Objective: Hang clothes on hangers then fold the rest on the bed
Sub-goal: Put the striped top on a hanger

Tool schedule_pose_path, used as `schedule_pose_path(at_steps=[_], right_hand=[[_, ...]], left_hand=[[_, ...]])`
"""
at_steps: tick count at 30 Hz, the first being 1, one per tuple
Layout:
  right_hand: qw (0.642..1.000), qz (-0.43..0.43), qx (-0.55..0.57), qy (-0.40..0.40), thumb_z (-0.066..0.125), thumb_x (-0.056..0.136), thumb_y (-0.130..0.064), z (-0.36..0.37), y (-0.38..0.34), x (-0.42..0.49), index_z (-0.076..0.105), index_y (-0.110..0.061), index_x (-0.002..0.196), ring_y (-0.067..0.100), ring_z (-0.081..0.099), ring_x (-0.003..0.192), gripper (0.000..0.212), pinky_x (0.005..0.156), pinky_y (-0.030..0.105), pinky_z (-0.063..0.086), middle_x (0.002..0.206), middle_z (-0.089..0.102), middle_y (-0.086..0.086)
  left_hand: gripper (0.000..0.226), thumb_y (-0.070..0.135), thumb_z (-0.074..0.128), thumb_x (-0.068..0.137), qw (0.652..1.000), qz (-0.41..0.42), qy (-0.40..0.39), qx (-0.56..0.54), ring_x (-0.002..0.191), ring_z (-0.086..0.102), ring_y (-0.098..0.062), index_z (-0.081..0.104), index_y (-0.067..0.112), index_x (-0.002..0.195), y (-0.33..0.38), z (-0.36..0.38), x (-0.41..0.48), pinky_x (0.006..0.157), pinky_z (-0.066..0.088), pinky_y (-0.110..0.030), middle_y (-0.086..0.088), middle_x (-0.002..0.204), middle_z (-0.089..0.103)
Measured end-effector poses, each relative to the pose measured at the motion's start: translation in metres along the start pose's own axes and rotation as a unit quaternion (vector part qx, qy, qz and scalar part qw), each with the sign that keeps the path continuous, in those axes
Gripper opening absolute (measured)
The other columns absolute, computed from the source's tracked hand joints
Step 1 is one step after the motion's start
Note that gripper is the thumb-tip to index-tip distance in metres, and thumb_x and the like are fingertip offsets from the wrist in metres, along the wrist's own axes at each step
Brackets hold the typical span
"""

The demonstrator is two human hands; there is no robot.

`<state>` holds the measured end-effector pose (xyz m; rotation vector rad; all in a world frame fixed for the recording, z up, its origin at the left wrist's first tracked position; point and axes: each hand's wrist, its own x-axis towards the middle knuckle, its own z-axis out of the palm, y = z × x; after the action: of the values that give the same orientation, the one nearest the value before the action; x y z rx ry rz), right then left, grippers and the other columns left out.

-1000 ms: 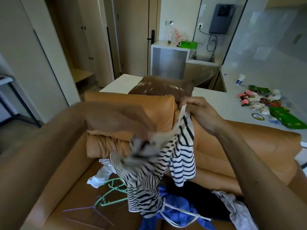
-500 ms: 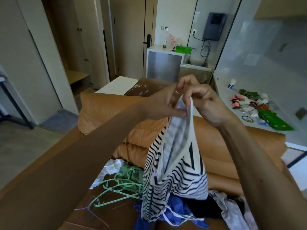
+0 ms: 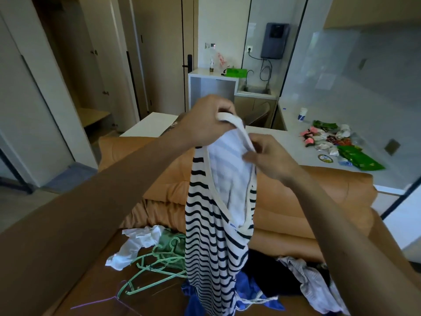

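Tan sofa [image 3: 319, 201]: edges and clearance? (First inspector)

Backrest runs across the view behind the arms, and the counter [image 3: 284, 142] stands directly behind it. Open floor [image 3: 20, 208] lies past the sofa's left end, toward the doors. (Second inspector)

Surface and room? (First)

On the seat, green hangers [image 3: 157, 267] lie tangled at left, with a white cloth [image 3: 136, 245] just beside them. A purple hanger [image 3: 95, 303] lies near the front edge. To the right a blue garment [image 3: 248, 290], a black garment [image 3: 268, 274] and a pale shirt [image 3: 312, 281] overlap in a heap. A tan cushion [image 3: 159, 208] leans against the backrest. The counter carries a cup [image 3: 302, 114] and a scatter of wrappers [image 3: 330, 137]; a sink [image 3: 255, 90] sits beyond. (Second)

Hands? (First)

Fingers of the left hand [image 3: 205, 120] are curled round the cream strap of the top [image 3: 211, 236] at its highest point. The right hand [image 3: 266, 158] pinches the same strap lower down, thumb against fingers. (Second)

Position of the top? (First)

Striped, held up between both arms above the seat, hanging loose with the neckline open. Its lower end drops in front of the blue garment; contact cannot be determined. (Second)
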<state>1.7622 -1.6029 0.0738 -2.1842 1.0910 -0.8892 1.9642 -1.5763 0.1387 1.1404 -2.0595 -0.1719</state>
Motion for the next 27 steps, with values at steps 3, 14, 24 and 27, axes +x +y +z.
schedule_pose_path(at_steps=[3, 14, 24, 27], right_hand=[[0.991, -0.012, -0.071, 0.113, 0.050, 0.075, 0.012, -0.021, 0.005, 0.008, 0.062, -0.012, 0.073, 0.016, 0.056, 0.067, 0.027, 0.060, 0.031, 0.044, 0.070, 0.061, 0.005], [0.937, -0.034, -0.278, 0.208, 0.043, 0.065, 0.006, -0.080, 0.005, 0.035, 0.060, -0.023, 0.076, 0.036, 0.060, 0.073, 0.035, 0.063, 0.038, 0.052, 0.074, 0.064, 0.010], [0.930, 0.037, -0.276, 0.239, 0.045, 0.062, 0.011, -0.112, 0.010, 0.023, 0.064, -0.017, 0.080, 0.037, 0.060, 0.078, 0.038, 0.071, 0.040, 0.054, 0.080, 0.066, 0.014], [0.930, 0.082, -0.262, 0.246, 0.047, 0.068, 0.010, -0.117, 0.021, 0.023, 0.066, -0.014, 0.086, 0.037, 0.061, 0.083, 0.036, 0.074, 0.038, 0.053, 0.089, 0.069, 0.017]], left_hand=[[0.009, 0.012, 0.075, 0.085, 0.996, -0.025, -0.021, 0.085, 0.078, 0.064, -0.018, 0.075, 0.004, 0.088, -0.014, -0.021, -0.005, 0.070, 0.047, -0.028, -0.008, 0.084, 0.072], [0.019, -0.006, 0.063, 0.086, 0.975, -0.103, 0.015, 0.195, 0.079, 0.061, -0.020, 0.075, 0.009, 0.089, -0.047, -0.080, -0.028, 0.067, 0.050, -0.029, -0.005, 0.085, 0.069], [0.021, -0.007, 0.063, 0.085, 0.964, -0.198, -0.010, 0.179, 0.089, 0.062, -0.024, 0.071, 0.010, 0.094, -0.061, -0.100, -0.049, 0.076, 0.052, -0.038, -0.007, 0.093, 0.068], [0.018, -0.001, 0.058, 0.090, 0.963, -0.250, -0.010, 0.103, 0.081, 0.061, -0.026, 0.074, 0.006, 0.089, -0.072, -0.100, -0.052, 0.073, 0.052, -0.037, -0.008, 0.083, 0.067]])
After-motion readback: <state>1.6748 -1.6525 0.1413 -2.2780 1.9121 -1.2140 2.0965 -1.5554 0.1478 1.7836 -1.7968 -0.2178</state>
